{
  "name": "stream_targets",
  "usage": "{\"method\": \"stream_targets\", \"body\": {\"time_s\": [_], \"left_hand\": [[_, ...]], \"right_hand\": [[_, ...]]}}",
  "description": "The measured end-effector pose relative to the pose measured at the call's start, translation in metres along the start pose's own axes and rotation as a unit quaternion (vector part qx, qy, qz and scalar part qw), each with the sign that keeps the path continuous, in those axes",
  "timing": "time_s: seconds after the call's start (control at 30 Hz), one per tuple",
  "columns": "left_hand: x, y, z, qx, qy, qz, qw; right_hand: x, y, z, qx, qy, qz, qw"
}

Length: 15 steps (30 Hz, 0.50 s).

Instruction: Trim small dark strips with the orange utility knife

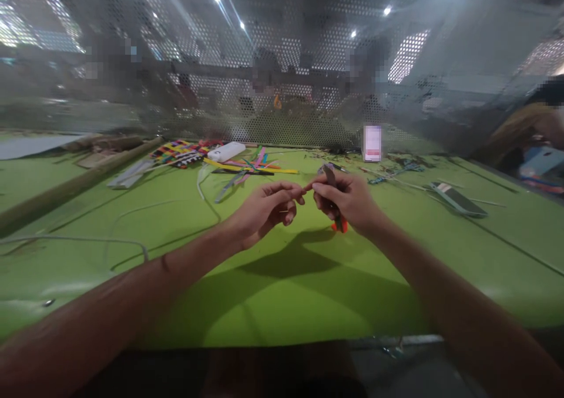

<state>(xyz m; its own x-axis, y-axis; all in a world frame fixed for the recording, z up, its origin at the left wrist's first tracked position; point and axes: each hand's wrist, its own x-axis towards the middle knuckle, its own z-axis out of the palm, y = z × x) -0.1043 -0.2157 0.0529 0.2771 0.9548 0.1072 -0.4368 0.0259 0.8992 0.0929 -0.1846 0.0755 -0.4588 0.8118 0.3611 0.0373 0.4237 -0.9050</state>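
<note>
Left hand (268, 207) and right hand (343, 201) meet above the green surface (282, 292), both pinching a thin reddish strip (308, 186) that spans the small gap between their fingertips. The right hand is also closed around an orange-handled cutting tool (338, 221). The strip appears light, narrow and flexible, best held by fingertip pinch close to its ends.
</note>
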Motion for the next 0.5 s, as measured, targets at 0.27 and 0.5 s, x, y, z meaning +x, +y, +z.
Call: {"method": "stream_targets", "body": {"time_s": [0.27,0.5], "left_hand": [[-0.001,0.003,-0.001,-0.020,-0.060,0.003,0.998],[0.004,-0.001,-0.008,0.047,-0.040,-0.015,0.998]], "right_hand": [[0.001,-0.002,-0.001,0.021,0.012,0.033,0.999],[0.009,0.012,-0.006,-0.013,0.084,0.035,0.996]]}}
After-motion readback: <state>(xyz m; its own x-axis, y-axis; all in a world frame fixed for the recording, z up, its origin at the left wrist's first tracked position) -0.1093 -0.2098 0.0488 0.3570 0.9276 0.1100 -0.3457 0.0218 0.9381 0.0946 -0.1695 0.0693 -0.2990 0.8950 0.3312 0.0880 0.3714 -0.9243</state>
